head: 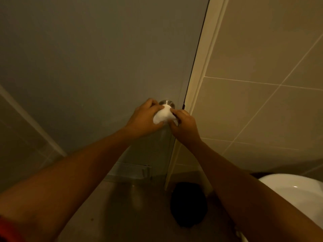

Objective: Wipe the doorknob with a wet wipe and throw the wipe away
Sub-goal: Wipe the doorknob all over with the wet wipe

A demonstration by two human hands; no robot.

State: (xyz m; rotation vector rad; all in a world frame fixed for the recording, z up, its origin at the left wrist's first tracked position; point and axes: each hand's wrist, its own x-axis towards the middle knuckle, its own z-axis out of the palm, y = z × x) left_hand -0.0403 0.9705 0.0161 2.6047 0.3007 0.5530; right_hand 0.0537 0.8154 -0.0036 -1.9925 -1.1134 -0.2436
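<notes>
Both hands, left hand (pixel 145 116) and right hand (pixel 183 124), pinch the soft wet wipe (pixel 163 116) over the doorknob (pixel 167 103); it likely bunches, so grip its edges.

Dim room, tiled wall (pixel 262 67), grey door (pixel 104 49)

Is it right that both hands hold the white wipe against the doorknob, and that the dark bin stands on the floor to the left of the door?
Not quite. In the head view the dark bin stands on the floor at the right, below the door frame. Both hands, left hand and right hand, do hold the white wipe against the doorknob.
</notes>
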